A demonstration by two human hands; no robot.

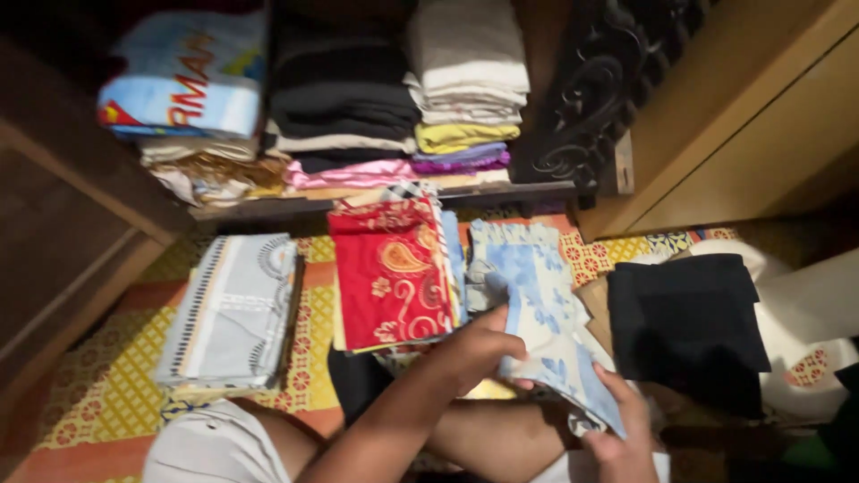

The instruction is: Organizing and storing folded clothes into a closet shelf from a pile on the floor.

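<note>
A folded blue-and-white floral cloth (pixel 546 313) lies with its long axis running from far left to near right, its far end resting on the floor mat beside the red pile and its near end lifted in both hands. The left hand (pixel 479 344) grips its left edge near the middle, fingers (pixel 501 326) curled over the fabric. The right hand (pixel 622 420) holds the near corner from below, fingers pinching the cloth against the thumb.

Just left of it sits a red paisley folded cloth (pixel 389 273) atop a small stack, and farther left a grey striped folded cloth (pixel 233 309). A black folded cloth (pixel 684 317) lies to the right. All rest on a yellow-and-orange patterned mat (pixel 107 385) covering the floor.

At the far side, a dark wooden wardrobe shelf (pixel 385 201) carries stacks of folded clothes (pixel 344 98): black, cream, yellow, purple and pink pieces, with a light blue printed bundle (pixel 183 76) at the left.
</note>
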